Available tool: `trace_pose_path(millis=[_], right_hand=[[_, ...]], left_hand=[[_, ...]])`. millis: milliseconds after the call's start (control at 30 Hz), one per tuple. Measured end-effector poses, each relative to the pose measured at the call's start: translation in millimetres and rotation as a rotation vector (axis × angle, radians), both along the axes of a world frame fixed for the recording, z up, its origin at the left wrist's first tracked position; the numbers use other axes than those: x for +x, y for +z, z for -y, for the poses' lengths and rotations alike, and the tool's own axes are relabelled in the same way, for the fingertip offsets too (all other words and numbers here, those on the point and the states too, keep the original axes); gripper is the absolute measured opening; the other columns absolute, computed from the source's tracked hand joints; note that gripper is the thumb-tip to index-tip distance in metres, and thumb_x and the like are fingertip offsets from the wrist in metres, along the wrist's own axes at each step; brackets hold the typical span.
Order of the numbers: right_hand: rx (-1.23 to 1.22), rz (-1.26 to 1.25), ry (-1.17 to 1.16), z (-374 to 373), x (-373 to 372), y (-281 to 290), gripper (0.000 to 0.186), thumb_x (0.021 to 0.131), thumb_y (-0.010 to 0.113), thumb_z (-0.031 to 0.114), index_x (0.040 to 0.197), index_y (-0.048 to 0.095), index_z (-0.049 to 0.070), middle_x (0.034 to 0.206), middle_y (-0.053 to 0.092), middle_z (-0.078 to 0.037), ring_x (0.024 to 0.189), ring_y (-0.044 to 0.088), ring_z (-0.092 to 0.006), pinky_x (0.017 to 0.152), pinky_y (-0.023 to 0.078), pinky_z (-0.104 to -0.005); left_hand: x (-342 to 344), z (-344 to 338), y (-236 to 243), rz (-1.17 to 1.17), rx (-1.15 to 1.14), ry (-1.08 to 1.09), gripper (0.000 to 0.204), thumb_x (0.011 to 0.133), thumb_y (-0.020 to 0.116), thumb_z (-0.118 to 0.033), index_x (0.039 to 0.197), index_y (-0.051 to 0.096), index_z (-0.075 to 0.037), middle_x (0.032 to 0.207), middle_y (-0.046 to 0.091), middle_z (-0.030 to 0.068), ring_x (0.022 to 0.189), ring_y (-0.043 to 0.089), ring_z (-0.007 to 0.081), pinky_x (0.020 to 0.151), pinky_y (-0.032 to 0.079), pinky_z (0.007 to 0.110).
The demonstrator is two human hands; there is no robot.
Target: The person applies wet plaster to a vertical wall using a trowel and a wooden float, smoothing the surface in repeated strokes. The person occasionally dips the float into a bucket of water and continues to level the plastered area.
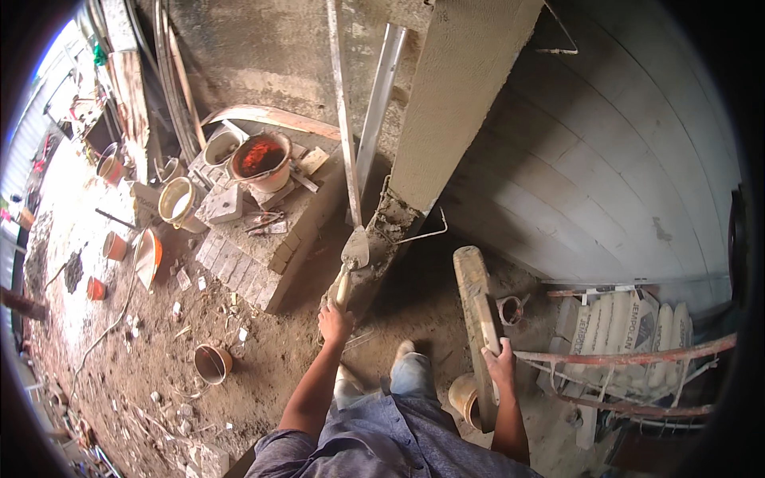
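My left hand (335, 323) is closed around the wooden handle of a trowel (356, 248). The trowel's mortar-smeared blade lies over the rough, mortar-covered foot (374, 267) of a smooth plastered column (462, 88). Bent metal wire (426, 235) sticks out of this foot. In my right hand (501, 362) is a long wooden plastering float (474, 291), gripped by its handle. It stands off to the right of the column, apart from it, with its face coated in grey mortar. My fingers partly hide both handles.
Left of the column, a brick platform (279, 255) bears a bucket of reddish stuff (261, 159) and tools. A small bucket (213, 364) sits on the rubble-strewn floor. Stacked cement bags (629, 327) and a rusty metal frame (637, 356) stand at right. An orange bucket (464, 398) is near my legs.
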State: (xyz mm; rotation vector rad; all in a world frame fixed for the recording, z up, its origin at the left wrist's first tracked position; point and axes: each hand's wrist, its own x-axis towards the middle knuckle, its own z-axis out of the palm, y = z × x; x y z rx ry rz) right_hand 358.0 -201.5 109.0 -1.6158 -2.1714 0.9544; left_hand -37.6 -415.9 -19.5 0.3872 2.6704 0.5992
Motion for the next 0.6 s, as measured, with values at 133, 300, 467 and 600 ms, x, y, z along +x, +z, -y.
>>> trace_pose_path(millis=[133, 300, 467, 600], right_hand=[[-0.115, -0.023, 0.061, 19.9, -13.1, 1.3, 0.065, 0.085, 0.078, 0.031, 0.133, 0.049, -0.001, 0.111, 0.067, -0.024, 0.104, 0.068, -0.0345, 0.089, 0.052, -0.0446], [-0.114, -0.18, 0.275, 2.9, -85.6, 3.5, 0.063, 0.086, 0.077, 0.031, 0.132, 0.05, 0.0, 0.113, 0.067, -0.027, 0.103, 0.069, -0.0404, 0.084, 0.055, -0.0463], [0.031, -0.463, 0.609, 5.9, -245.0, 3.8, 0.055, 0.089, 0.077, 0.025, 0.134, 0.051, 0.008, 0.103, 0.07, -0.02, 0.088, 0.071, -0.0369, 0.075, 0.058, -0.0438], [-0.012, -0.565, 0.599, 39.0, -354.5, 5.5, 0.05, 0.089, 0.077, 0.022, 0.127, 0.055, -0.001, 0.102, 0.068, -0.02, 0.083, 0.071, -0.0313, 0.075, 0.058, -0.0432]], left_hand=[[-16.1, -11.8, -17.6, 0.037, -0.052, -0.043, 0.055, 0.08, 0.074, -0.027, 0.124, 0.055, 0.0, 0.129, 0.057, 0.0264, 0.122, 0.055, 0.0397, 0.098, 0.048, 0.052], [-13.7, -20.6, 32.1, 0.287, 0.37, 0.271, 0.042, 0.088, 0.071, -0.022, 0.114, 0.05, 0.002, 0.103, 0.061, 0.0199, 0.086, 0.065, 0.0276, 0.074, 0.054, 0.043], [21.8, -6.2, 139.7, 0.561, 1.048, 0.561, 0.036, 0.099, 0.062, -0.026, 0.121, 0.047, -0.004, 0.093, 0.061, 0.0079, 0.078, 0.063, 0.018, 0.069, 0.053, 0.035], [27.9, -12.1, 182.2, 0.503, 1.519, 0.655, 0.036, 0.099, 0.063, -0.031, 0.126, 0.05, -0.011, 0.111, 0.06, 0.0049, 0.112, 0.059, 0.0216, 0.094, 0.047, 0.038]])
